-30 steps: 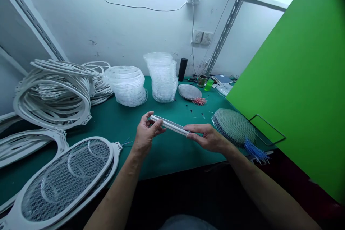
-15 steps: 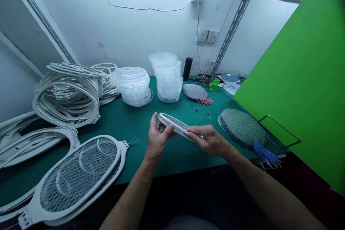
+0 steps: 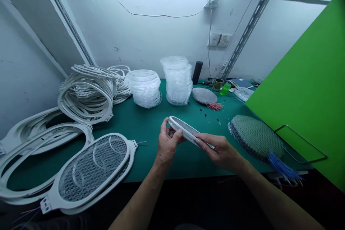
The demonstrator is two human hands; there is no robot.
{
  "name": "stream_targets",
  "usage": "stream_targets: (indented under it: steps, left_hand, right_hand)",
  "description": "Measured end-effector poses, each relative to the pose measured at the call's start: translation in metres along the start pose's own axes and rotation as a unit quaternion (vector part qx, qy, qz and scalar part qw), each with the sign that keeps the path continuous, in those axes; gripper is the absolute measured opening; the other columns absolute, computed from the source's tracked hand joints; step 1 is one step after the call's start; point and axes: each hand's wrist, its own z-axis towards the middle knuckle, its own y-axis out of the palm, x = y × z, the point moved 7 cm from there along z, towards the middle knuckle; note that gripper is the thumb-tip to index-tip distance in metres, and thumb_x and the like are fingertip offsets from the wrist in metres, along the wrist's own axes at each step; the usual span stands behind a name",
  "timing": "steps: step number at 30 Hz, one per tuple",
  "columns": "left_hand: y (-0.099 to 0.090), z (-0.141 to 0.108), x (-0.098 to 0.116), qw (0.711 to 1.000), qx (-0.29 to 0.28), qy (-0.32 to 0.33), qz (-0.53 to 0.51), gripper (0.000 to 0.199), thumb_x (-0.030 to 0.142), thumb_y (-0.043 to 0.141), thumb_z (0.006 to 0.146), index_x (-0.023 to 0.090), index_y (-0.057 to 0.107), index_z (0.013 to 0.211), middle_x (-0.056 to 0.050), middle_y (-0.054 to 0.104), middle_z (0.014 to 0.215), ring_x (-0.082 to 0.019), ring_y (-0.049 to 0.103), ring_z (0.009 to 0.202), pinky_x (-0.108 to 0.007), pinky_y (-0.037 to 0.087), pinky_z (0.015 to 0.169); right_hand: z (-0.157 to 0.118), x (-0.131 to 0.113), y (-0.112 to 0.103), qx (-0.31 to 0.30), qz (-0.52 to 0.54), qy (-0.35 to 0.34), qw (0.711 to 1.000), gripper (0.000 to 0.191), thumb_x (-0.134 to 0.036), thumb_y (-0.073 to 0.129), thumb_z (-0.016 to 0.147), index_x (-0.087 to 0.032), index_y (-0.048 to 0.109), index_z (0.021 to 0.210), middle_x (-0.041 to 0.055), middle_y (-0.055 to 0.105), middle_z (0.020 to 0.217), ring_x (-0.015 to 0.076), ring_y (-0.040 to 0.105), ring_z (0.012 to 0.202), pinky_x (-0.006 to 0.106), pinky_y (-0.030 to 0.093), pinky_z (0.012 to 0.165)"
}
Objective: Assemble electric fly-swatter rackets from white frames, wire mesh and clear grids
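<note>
Both hands hold a white oval frame with grey mesh [image 3: 185, 128], tilted above the green table near the middle. My left hand [image 3: 168, 140] pinches its left end between thumb and fingers. Around the right end, nearer to me, my right hand [image 3: 217, 148] is closed, thumb along the rim. On the table at the left lie stacked white oval frames with mesh [image 3: 94, 165], thin wires poking from their ends.
White frames [image 3: 86, 97] are heaped at the back left. Two stacks of clear rings [image 3: 145, 88] [image 3: 178, 82] stand behind my hands. Grey mesh sheets [image 3: 202, 95] with red wires, a mesh pile [image 3: 256, 136] with blue wires [image 3: 284, 167], and a green panel [image 3: 304, 86] are right.
The whole view has shifted, so the scene appears farther right and slightly lower. Both hands keep their grip on the oval frame, with little other change.
</note>
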Motion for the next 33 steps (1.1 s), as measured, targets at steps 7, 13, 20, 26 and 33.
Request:
stream_targets:
  steps: [7, 13, 20, 26, 33]
  left_hand:
    - [-0.001, -0.008, -0.003, 1.000, -0.014, 0.007, -0.009, 0.093, 0.033, 0.083, 0.079, 0.025, 0.030, 0.155, -0.014, 0.058, 0.135, -0.028, 0.066, 0.113, -0.038, 0.065, 0.083]
    - [-0.003, -0.017, -0.006, 0.999, 0.023, -0.023, -0.027, 0.084, 0.038, 0.079, 0.083, 0.025, 0.034, 0.152, -0.011, 0.064, 0.125, -0.024, 0.071, 0.097, -0.039, 0.065, 0.078]
    - [-0.010, -0.029, -0.003, 0.993, 0.095, -0.067, 0.014, 0.046, 0.032, 0.080, 0.078, 0.012, 0.060, 0.115, -0.008, 0.073, 0.092, -0.014, 0.068, 0.059, -0.035, 0.065, 0.062]
    - [-0.019, -0.035, 0.003, 0.992, 0.085, -0.079, 0.051, 0.033, 0.034, 0.082, 0.077, 0.012, 0.065, 0.095, -0.004, 0.071, 0.071, -0.015, 0.067, 0.049, -0.031, 0.063, 0.052]
    - [-0.026, -0.042, -0.001, 0.991, 0.097, -0.074, 0.059, 0.024, 0.032, 0.078, 0.077, 0.013, 0.065, 0.086, -0.002, 0.068, 0.058, -0.016, 0.065, 0.045, -0.030, 0.061, 0.049]
  right_hand:
    - [-0.010, -0.003, 0.003, 0.018, -0.042, -0.048, 0.998, 0.037, -0.025, 0.055, 0.102, -0.026, 0.063, 0.138, 0.0069, 0.073, 0.128, 0.0247, 0.072, 0.114, 0.034, 0.061, 0.097]
    - [-0.021, -0.006, 0.008, 0.030, -0.068, -0.071, 0.995, 0.042, -0.021, 0.054, 0.102, -0.025, 0.060, 0.143, 0.0084, 0.071, 0.131, 0.0260, 0.072, 0.115, 0.035, 0.062, 0.096]
    - [-0.032, -0.006, 0.013, 0.044, -0.086, -0.089, 0.991, 0.051, -0.015, 0.056, 0.100, -0.029, 0.053, 0.150, 0.0058, 0.069, 0.136, 0.0237, 0.069, 0.121, 0.034, 0.060, 0.103]
    - [-0.037, -0.006, 0.019, 0.043, -0.095, -0.086, 0.991, 0.050, -0.017, 0.056, 0.101, -0.029, 0.054, 0.150, 0.0060, 0.069, 0.136, 0.0260, 0.068, 0.122, 0.039, 0.060, 0.105]
    - [-0.041, -0.011, 0.029, 0.034, -0.108, -0.098, 0.989, 0.053, -0.014, 0.057, 0.100, -0.028, 0.053, 0.151, 0.0078, 0.067, 0.138, 0.0264, 0.066, 0.126, 0.041, 0.058, 0.107]
